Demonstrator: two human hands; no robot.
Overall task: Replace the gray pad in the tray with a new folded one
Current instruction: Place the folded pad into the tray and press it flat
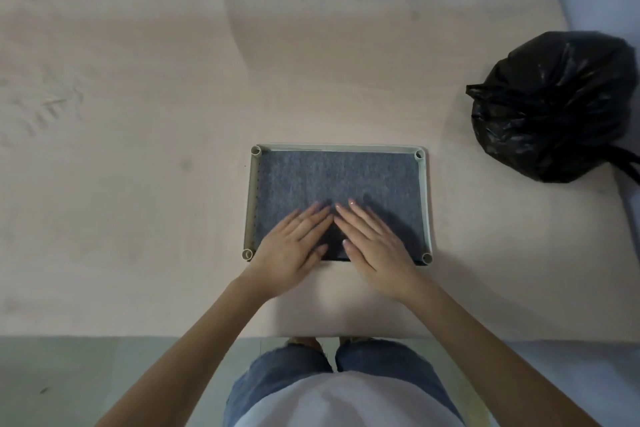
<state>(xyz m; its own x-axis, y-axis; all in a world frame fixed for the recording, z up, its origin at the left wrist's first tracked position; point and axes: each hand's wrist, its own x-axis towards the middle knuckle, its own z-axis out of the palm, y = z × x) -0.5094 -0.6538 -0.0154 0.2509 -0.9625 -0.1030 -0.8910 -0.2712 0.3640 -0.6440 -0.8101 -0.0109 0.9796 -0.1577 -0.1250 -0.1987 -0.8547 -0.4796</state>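
So the pale rectangular plastic tray [252, 204] sits near our edge of the pinkish bench [138, 184], black tied rubbish bag [554, 104] well off right. Gray felt pad [339, 177] fills the tray; our left hand [294, 246] and right hand [375, 246] press flat on it, fingers straight, grasping nothing.

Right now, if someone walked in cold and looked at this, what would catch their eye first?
Most likely the two hands pressed flat, side by side, on the gray pad in the pale tray at the centre of the table: left hand and right hand, fingers straight. Next, the bulging black bag sitting apart at the table's far right.
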